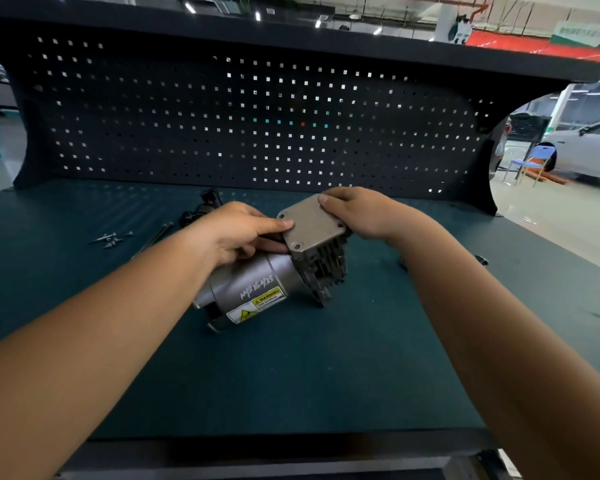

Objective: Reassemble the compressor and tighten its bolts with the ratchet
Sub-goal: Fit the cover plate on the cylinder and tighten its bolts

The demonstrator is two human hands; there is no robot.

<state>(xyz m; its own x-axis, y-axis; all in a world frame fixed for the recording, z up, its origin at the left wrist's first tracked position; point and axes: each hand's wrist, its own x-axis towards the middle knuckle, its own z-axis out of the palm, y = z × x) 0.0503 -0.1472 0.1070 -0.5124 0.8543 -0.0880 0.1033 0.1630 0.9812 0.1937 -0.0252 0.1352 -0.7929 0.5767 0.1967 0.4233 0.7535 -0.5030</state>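
**Both hands hold the cover plate on the compressor's finned end**

The left hand (236, 233) pinches the grey cover plate (310, 225) at its near-left corner, with the thumb flat on top and the fingers curled beneath, against the silver body. The right hand (357, 213) grips the plate's far corner, thumb on the top face. Its other fingers go over the edge and are hidden, so how far they close is unclear.

The plate sits tilted on the dark finned housing (323, 268). Whether it is fully seated cannot be told.

The compressor (257, 285) lies on its side in the middle of the green bench mat (291, 368), its yellow warning label (257, 304) facing up.

Small bolts (111, 238) and long bolts (155, 236) lie loose on the mat to the left. A black part (208, 199) behind the left hand is partly covered and hard to identify. A small dark object (482, 260) shows past the right forearm.
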